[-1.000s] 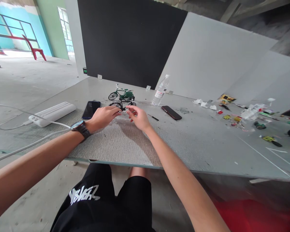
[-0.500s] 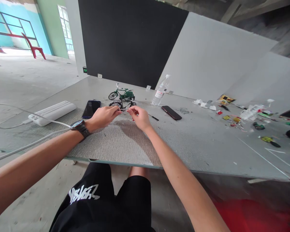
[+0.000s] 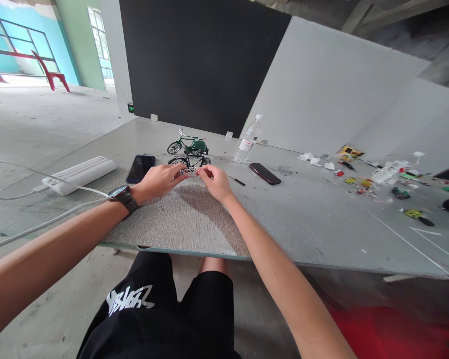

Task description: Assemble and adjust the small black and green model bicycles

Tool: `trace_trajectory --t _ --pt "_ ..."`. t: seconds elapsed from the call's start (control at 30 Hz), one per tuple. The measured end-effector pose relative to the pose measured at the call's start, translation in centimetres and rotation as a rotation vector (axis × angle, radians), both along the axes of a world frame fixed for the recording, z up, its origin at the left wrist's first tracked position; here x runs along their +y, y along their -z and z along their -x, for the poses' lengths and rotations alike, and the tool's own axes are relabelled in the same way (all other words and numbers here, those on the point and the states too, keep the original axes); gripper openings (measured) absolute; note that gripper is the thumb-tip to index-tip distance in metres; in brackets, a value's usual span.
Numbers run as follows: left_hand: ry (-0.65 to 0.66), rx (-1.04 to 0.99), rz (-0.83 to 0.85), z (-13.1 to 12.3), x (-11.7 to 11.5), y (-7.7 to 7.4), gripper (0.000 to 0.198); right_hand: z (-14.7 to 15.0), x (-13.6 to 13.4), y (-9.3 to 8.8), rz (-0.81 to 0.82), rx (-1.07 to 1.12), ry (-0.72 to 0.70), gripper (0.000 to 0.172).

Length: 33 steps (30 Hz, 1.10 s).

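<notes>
A small silvery part (image 3: 191,170), too tiny to name, shows between the fingertips of both hands just above the table. My left hand (image 3: 157,180), with a black watch on its wrist, is closed with thumb and fingers pinched at the part's left end. At its right end, my right hand (image 3: 216,182) pinches with thumb and forefinger. Directly behind the fingertips stands a black miniature bicycle (image 3: 189,161), its lower parts half covered by the hands. Farther back is a green miniature bicycle (image 3: 187,144) with a green box at its rear.
Left of the hands lie a dark phone (image 3: 140,168) and a white power bank (image 3: 80,175) with a cable crossing my left forearm. To the right are a thin black screwdriver-like tool (image 3: 238,181), another phone (image 3: 265,173), a water bottle (image 3: 249,139) and scattered small parts (image 3: 366,183).
The fingers of my left hand have shifted slightly, and more of the silvery part shows between the hands. The bicycles stay where they were.
</notes>
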<state>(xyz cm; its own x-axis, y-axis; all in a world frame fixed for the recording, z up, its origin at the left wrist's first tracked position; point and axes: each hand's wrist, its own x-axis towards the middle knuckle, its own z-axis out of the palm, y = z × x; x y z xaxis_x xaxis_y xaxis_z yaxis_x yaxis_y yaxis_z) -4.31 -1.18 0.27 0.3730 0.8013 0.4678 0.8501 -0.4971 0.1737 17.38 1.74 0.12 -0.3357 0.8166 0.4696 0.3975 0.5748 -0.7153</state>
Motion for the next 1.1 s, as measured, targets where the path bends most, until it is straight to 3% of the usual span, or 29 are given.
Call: trace_trajectory --t 0.33,1.1 --pt "-0.013 0.067 0.015 0.05 0.05 0.03 0.043 -0.03 0.20 0.24 0.059 0.017 -0.029 0.058" --pt "-0.022 0.050 0.076 0.12 -0.08 -0.28 0.051 -0.16 0.29 0.32 0.035 0.039 -0.094 0.055"
